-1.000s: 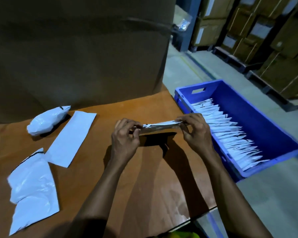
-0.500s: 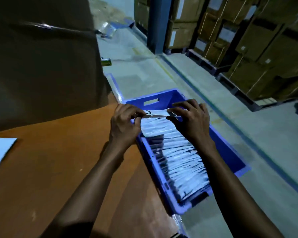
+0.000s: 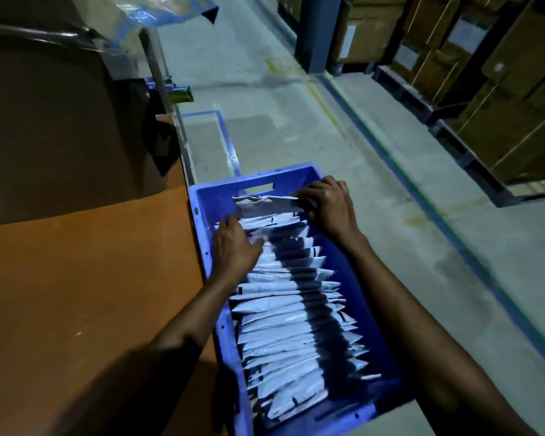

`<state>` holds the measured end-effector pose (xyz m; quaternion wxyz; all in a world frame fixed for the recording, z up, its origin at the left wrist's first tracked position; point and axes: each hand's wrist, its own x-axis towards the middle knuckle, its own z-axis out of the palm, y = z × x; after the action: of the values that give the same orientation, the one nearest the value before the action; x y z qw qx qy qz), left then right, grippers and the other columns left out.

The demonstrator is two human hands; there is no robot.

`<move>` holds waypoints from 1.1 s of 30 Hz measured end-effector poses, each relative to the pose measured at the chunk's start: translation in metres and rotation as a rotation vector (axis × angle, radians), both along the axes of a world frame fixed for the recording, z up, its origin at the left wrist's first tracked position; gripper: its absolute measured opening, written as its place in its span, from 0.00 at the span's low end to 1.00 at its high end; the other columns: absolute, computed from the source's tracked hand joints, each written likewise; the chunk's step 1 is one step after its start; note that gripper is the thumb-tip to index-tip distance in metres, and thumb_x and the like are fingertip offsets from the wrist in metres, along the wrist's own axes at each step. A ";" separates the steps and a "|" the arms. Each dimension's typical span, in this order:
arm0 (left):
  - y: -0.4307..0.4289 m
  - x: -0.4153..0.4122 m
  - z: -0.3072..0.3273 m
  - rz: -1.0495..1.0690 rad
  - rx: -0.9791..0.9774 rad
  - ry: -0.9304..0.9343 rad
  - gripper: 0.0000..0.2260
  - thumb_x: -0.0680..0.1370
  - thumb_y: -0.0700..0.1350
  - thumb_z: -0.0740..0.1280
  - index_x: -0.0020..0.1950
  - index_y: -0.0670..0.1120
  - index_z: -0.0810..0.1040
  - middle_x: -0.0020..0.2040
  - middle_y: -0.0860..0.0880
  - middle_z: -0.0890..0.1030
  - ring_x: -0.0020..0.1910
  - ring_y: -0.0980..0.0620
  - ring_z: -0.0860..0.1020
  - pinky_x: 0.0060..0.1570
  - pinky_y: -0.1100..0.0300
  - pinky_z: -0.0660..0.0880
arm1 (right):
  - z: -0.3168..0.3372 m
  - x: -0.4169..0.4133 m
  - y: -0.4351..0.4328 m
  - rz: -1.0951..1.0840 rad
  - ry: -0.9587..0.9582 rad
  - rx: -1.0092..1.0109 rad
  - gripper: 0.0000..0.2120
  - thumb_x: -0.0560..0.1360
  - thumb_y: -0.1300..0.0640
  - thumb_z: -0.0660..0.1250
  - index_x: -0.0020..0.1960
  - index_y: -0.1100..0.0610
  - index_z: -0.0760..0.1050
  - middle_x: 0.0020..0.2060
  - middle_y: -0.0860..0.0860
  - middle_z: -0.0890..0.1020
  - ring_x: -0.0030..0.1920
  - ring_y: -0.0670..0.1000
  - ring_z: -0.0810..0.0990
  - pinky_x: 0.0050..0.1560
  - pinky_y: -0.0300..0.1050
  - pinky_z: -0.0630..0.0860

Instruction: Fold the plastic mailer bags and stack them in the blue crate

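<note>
A blue crate [image 3: 202, 202] sits on the floor beside the brown table [image 3: 85, 278]. Inside it runs a long row of folded white mailer bags [image 3: 283, 319], standing on edge. At the far end of the row stands one more folded white bag [image 3: 265, 204], and my right hand [image 3: 326, 204] pinches its right end. My left hand [image 3: 235, 243] lies with spread fingers on the left side of the row, pressing the bags back just below that bag.
A large cardboard box [image 3: 60, 121] stands at the back of the table. Concrete floor with blue lines [image 3: 422, 190] lies right of the crate. Stacked cartons on pallets [image 3: 485, 89] and a blue post [image 3: 315, 33] fill the far right.
Both hands carried the folded bag from above the table over to the crate and lowered it at the row's far end. My left hand let go and now presses the stacked bags.
</note>
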<state>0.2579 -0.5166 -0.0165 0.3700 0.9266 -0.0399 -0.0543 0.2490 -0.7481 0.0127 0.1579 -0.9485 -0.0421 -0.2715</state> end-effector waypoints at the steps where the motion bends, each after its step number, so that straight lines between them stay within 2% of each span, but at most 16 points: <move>1: -0.008 0.004 -0.010 -0.071 0.081 0.024 0.32 0.74 0.55 0.78 0.70 0.40 0.72 0.65 0.38 0.77 0.66 0.36 0.75 0.61 0.44 0.73 | 0.000 0.010 -0.002 0.004 0.037 0.007 0.11 0.68 0.58 0.77 0.50 0.51 0.88 0.43 0.49 0.87 0.48 0.57 0.79 0.46 0.48 0.64; 3: -0.021 0.014 -0.024 -0.173 0.201 0.038 0.35 0.72 0.60 0.78 0.71 0.43 0.72 0.68 0.40 0.76 0.70 0.37 0.72 0.64 0.44 0.72 | 0.000 0.028 -0.006 0.024 0.110 0.033 0.12 0.67 0.58 0.75 0.50 0.52 0.88 0.43 0.50 0.87 0.48 0.60 0.81 0.48 0.49 0.67; 5: -0.032 0.028 -0.034 -0.266 0.310 0.069 0.41 0.71 0.64 0.76 0.76 0.44 0.67 0.74 0.41 0.71 0.75 0.39 0.65 0.70 0.44 0.69 | -0.001 0.042 -0.006 0.046 0.145 0.060 0.12 0.67 0.56 0.73 0.49 0.52 0.88 0.43 0.51 0.88 0.47 0.61 0.81 0.48 0.51 0.72; 7: -0.039 0.041 -0.043 -0.355 0.433 0.102 0.46 0.71 0.66 0.75 0.80 0.43 0.61 0.79 0.42 0.64 0.79 0.40 0.59 0.76 0.45 0.61 | -0.006 0.054 -0.007 0.059 0.150 0.075 0.09 0.68 0.54 0.74 0.47 0.53 0.88 0.41 0.51 0.88 0.45 0.62 0.82 0.47 0.52 0.73; 10: -0.043 0.057 -0.060 -0.402 0.490 0.163 0.52 0.71 0.67 0.75 0.84 0.43 0.53 0.84 0.43 0.55 0.82 0.41 0.52 0.80 0.46 0.50 | -0.016 0.070 -0.008 0.070 0.165 0.085 0.08 0.70 0.52 0.76 0.45 0.54 0.88 0.41 0.51 0.87 0.45 0.62 0.81 0.47 0.50 0.72; 13: -0.048 0.066 -0.068 -0.394 0.524 0.129 0.53 0.68 0.67 0.77 0.82 0.45 0.56 0.80 0.44 0.62 0.79 0.42 0.58 0.78 0.47 0.53 | -0.021 0.081 -0.009 0.080 0.173 0.121 0.10 0.70 0.52 0.76 0.48 0.55 0.88 0.42 0.52 0.87 0.46 0.62 0.81 0.49 0.48 0.70; 15: -0.052 0.070 -0.069 -0.391 0.539 0.105 0.51 0.65 0.66 0.79 0.79 0.46 0.61 0.73 0.44 0.66 0.73 0.41 0.62 0.75 0.48 0.58 | -0.022 0.084 -0.010 0.097 0.190 0.138 0.10 0.70 0.53 0.78 0.51 0.54 0.88 0.41 0.52 0.87 0.47 0.62 0.81 0.52 0.53 0.74; 17: -0.055 0.076 -0.069 -0.423 0.540 0.159 0.49 0.64 0.65 0.81 0.77 0.48 0.64 0.71 0.43 0.65 0.71 0.41 0.61 0.74 0.49 0.58 | -0.023 0.086 -0.012 0.124 0.207 0.146 0.11 0.70 0.55 0.80 0.52 0.53 0.88 0.41 0.52 0.87 0.48 0.63 0.81 0.52 0.57 0.77; 20: -0.057 0.084 -0.072 -0.484 0.515 0.269 0.49 0.64 0.62 0.82 0.79 0.49 0.62 0.74 0.42 0.62 0.76 0.41 0.57 0.76 0.49 0.56 | -0.024 0.086 -0.015 0.149 0.218 0.156 0.12 0.70 0.55 0.79 0.53 0.52 0.89 0.41 0.52 0.87 0.47 0.63 0.81 0.51 0.58 0.78; 24: -0.059 0.091 -0.075 -0.563 0.488 0.385 0.57 0.66 0.60 0.82 0.83 0.47 0.52 0.82 0.42 0.60 0.81 0.41 0.57 0.79 0.47 0.53 | -0.024 0.086 -0.014 0.143 0.231 0.163 0.12 0.70 0.53 0.77 0.52 0.54 0.89 0.41 0.53 0.86 0.48 0.63 0.81 0.51 0.60 0.78; 26: -0.060 0.093 -0.078 -0.590 0.506 0.412 0.58 0.65 0.62 0.82 0.83 0.47 0.51 0.83 0.43 0.61 0.81 0.41 0.59 0.79 0.44 0.53 | -0.025 0.086 -0.015 0.140 0.242 0.163 0.12 0.69 0.55 0.79 0.52 0.54 0.89 0.43 0.54 0.87 0.49 0.64 0.81 0.52 0.60 0.78; 30: -0.062 0.082 -0.080 -0.646 0.551 0.459 0.62 0.67 0.62 0.80 0.85 0.47 0.42 0.85 0.45 0.54 0.83 0.45 0.53 0.80 0.44 0.47 | -0.027 0.086 -0.016 0.133 0.266 0.166 0.12 0.71 0.53 0.77 0.53 0.53 0.89 0.44 0.54 0.87 0.51 0.64 0.81 0.52 0.59 0.78; 33: -0.061 0.068 -0.080 -0.644 0.534 0.437 0.57 0.67 0.62 0.80 0.84 0.48 0.49 0.84 0.47 0.58 0.82 0.46 0.56 0.79 0.40 0.49 | -0.029 0.088 -0.010 0.124 0.301 0.156 0.12 0.70 0.56 0.80 0.53 0.52 0.89 0.43 0.54 0.88 0.51 0.63 0.81 0.50 0.54 0.77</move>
<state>0.3259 -0.5774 -0.0964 0.0829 0.8967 -0.2311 -0.3683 0.3367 -0.7583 -0.0165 0.2518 -0.9589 -0.0551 -0.1188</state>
